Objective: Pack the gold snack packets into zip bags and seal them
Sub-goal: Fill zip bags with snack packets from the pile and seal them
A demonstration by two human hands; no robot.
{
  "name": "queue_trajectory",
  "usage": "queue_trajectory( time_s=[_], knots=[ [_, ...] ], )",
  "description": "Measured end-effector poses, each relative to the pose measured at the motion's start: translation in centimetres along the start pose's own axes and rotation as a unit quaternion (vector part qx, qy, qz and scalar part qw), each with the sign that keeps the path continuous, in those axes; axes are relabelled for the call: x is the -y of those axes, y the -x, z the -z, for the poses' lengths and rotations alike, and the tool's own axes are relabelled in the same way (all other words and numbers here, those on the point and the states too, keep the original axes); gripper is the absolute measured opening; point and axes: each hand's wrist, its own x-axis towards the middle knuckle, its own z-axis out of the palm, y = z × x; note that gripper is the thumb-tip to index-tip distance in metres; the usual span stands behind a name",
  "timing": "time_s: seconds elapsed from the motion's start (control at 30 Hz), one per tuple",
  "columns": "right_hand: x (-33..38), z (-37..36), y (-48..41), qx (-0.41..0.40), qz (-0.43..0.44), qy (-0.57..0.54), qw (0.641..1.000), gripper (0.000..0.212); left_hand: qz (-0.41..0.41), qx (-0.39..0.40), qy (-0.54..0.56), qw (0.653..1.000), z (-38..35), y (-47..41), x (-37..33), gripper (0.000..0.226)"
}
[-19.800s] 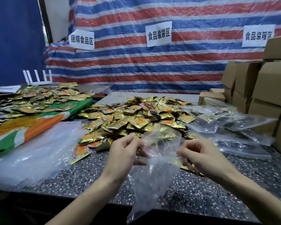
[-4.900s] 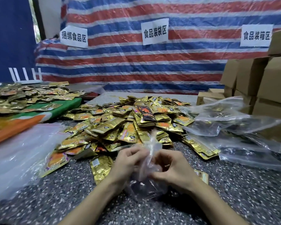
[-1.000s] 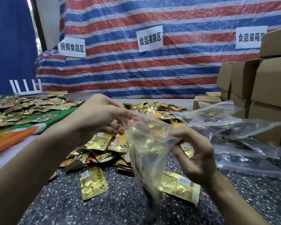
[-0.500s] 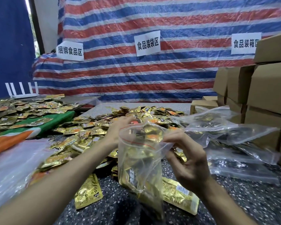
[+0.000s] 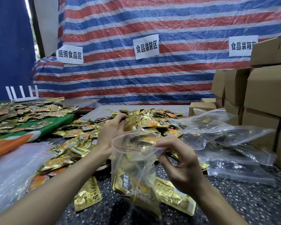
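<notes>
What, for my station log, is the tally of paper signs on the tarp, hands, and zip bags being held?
paper signs: 3
hands, left hand and right hand: 2
zip bag in the right grip: 1
Total: 6

Clear zip bag [image 5: 130,150] — mouth open, upright — holds gold packets [image 5: 125,181].

- we've got snack packets [image 5: 88,194]: shiny, crinkled gold foil
- zip bag [image 5: 133,153]: thin clear glossy plastic
- tabletop [image 5: 242,205]: speckled stone look
- boxes [image 5: 266,91]: matt brown cardboard
</notes>
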Motion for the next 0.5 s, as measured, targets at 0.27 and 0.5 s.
queue_trajectory(
  time_s=[0.27,0.5],
  knots=[
    [0.0,0.2,0.1,0.010,-0.013,-0.008,1.000,0.013,0.008,-0.142,0.053,0.988,4.8,-1.5,2.4,0.009],
    [-0.1,0.1,0.1,0.013,-0.014,-0.001,1.000,0.013,0.145,-0.153,0.250,0.945,9.2,-1.1,1.2,0.008]
  ],
)
